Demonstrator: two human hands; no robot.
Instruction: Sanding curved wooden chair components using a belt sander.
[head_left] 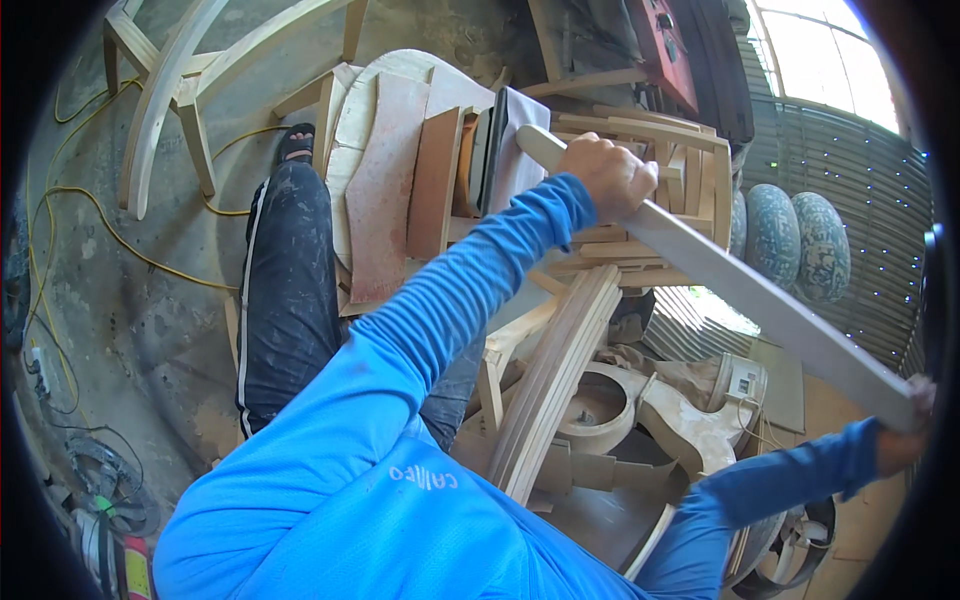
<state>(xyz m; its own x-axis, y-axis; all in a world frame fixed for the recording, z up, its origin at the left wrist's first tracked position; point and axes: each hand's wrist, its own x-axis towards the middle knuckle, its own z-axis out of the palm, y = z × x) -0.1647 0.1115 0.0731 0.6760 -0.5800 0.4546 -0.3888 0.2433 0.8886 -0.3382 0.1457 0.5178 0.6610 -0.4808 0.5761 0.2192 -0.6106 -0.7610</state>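
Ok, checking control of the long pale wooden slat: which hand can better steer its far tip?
Probably the left hand: it grips the long pale wooden slat near that tip; the right hand holds the opposite end.

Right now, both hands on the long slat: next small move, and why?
Probably ease the long wooden slat clear of the stacked frames before swinging it. The left hand grips it near its far end, which lies over the clutter by the grey sheet; the right hand holds the near end. Wood parts crowd below, so a sideways swing may snag.
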